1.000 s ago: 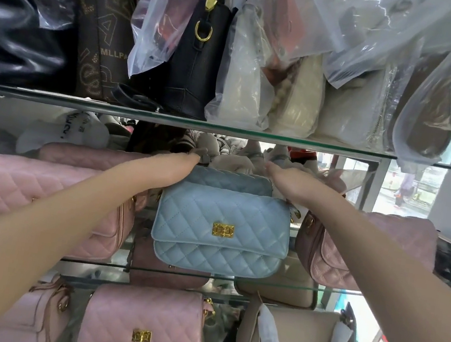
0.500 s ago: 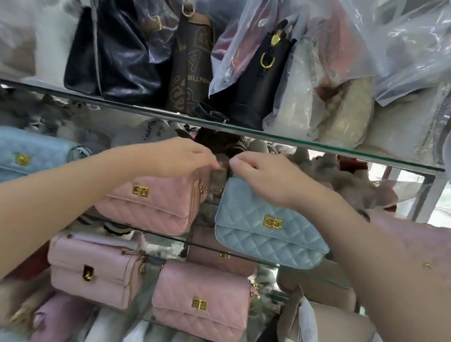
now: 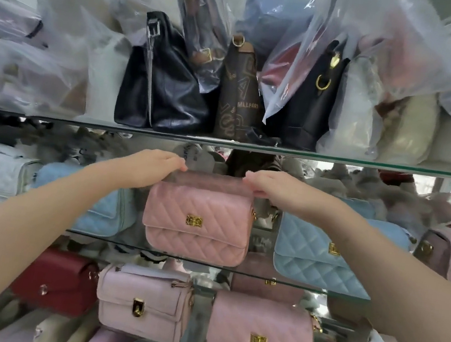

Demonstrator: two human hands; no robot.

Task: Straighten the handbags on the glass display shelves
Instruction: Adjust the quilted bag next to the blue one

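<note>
Task thing: the pink quilted handbag (image 3: 196, 219) stands upright on the middle glass shelf (image 3: 261, 277), close to its front edge, between two blue quilted bags
Left grip: the left hand (image 3: 158, 165) lies over the bag's top left corner, fingers curled down onto the top; it appears to pinch that edge, though the fingertips are partly hidden
Right grip: the right hand (image 3: 270, 187) is folded over the top right corner, fingers pressed together on the bag's upper edge
Neighbours: the blue bag on the right (image 3: 320, 249) sits just beside the pink one and overhangs toward the front edge; the blue bag on the left (image 3: 102, 205) is largely behind the forearm
Risk, front edge: the base seems near the shelf's front edge, so a pull toward the person could tip the bag off the glass
Risk, neighbours: a sideways shove may nudge the right blue bag, which already leans forward, and send it over
Risk, forearms: both forearms cross in front of the blue bags and could drag them askew
Risk, above: the upper glass shelf (image 3: 366, 163) is just above the knuckles; lifting the bag high could knock it
Risk, clasp: the gold clasp (image 3: 194, 220) faces front; twisting from the corners could leave it off-square
</note>
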